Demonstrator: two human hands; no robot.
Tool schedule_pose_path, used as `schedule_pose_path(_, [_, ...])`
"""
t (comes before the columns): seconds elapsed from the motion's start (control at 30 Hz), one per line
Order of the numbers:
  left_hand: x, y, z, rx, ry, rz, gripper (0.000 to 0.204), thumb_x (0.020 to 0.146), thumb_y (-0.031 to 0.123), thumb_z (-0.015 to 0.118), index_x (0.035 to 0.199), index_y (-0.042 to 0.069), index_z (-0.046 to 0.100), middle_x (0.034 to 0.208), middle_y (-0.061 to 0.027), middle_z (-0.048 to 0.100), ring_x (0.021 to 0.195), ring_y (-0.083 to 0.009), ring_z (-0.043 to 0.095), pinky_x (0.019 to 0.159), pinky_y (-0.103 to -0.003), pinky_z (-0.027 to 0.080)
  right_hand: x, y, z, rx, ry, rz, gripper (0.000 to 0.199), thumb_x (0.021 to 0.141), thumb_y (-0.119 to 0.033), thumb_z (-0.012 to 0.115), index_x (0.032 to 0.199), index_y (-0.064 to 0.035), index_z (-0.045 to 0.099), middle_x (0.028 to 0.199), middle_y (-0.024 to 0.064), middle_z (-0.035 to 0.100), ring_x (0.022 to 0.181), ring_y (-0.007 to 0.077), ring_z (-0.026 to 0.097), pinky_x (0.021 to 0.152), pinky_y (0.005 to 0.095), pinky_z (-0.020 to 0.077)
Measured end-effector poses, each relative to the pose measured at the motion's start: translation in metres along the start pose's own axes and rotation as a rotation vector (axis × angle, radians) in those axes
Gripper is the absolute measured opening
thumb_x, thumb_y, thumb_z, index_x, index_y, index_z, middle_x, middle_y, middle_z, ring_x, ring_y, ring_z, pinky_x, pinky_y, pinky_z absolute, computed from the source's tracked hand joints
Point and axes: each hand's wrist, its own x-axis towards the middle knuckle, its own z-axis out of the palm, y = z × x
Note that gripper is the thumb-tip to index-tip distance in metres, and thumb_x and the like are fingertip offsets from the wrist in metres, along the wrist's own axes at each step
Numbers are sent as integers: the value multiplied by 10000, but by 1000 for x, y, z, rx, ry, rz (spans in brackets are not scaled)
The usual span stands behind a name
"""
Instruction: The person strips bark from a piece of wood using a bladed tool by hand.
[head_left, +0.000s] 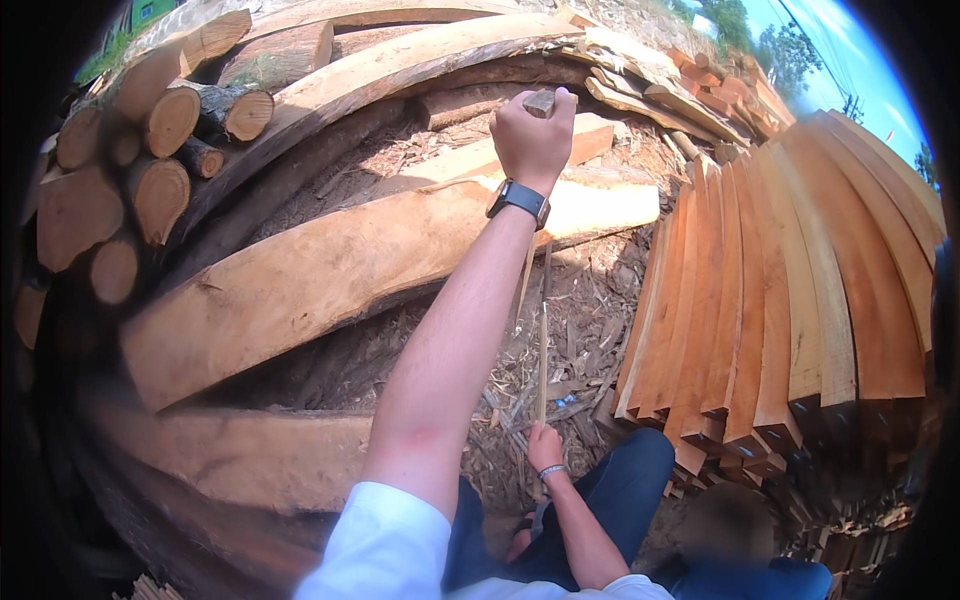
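Thin pale strip [543, 375] runs up mid-view, far end unclear; left hand [533, 140] outstretched, grip closed round a brownish block [540, 103]; right hand [545, 450] nearer the body, grip closed on strip's near end; stacked boards [785, 290] farther right; step likely drawing or lining up; next move calls for steady grips

From the person's head, the fisheye view looks steeply down and forward, close over the left arm [435, 370]. Bending at its rim, it reaches past stacked planks [775, 290] to sky [855, 50].
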Motion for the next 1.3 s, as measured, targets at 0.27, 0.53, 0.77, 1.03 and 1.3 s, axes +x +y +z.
schedule_pose_path(0.27, [4, -8, -7, -46, -50, -105, 321, 801, 273, 686, 629, 3, 664, 566, -103, 653, 528, -239, 660, 531, -338, 501, -11, -6, 1, 216, -332, 291, 521, 985, -328, 412, 715, 39, 665, 628, 198, 639, 538, 321, 646, 547, 409, 526])
schedule_pose_path(0.53, [3, -9, 4, -94, -81, -104, 308, 793, 257, 676, 607, 13, 648, 558, -100, 648, 526, -239, 658, 533, -340, 498, 14, 35, 3, 1107, -664, 720, 527, 1014, -468, 341, 935, 6, 558, 589, 9, 402, 423, 105, 353, 381, 270, 312])
schedule_pose_path(0.77, [3, -2, -3, -28, -23, -55, 309, 789, 267, 676, 615, 13, 655, 550, -95, 643, 527, -245, 657, 526, -342, 497, -1, 7, 0, -167, 44, -134, 498, 984, -345, 422, 727, 0, 674, 678, 233, 635, 692, 401, 651, 703, 472, 498])
schedule_pose_path(1.03, [2, 2, 6, -78, -31, -62, 304, 791, 268, 666, 635, 7, 674, 586, -108, 667, 556, -237, 677, 557, -341, 525, 1, 75, 25, -151, -127, 95, 495, 994, -349, 419, 797, 45, 646, 620, 193, 612, 536, 347, 600, 577, 435, 505])
schedule_pose_path(1.3, [11, -10, -7, -71, 26, -31, 335, 792, 275, 668, 611, -6, 652, 533, -80, 627, 484, -196, 608, 528, -321, 484, -2, 24, 4, 330, -42, 31, 489, 995, -337, 430, 729, 20, 633, 492, 115, 553, 434, 230, 587, 471, 388, 488])
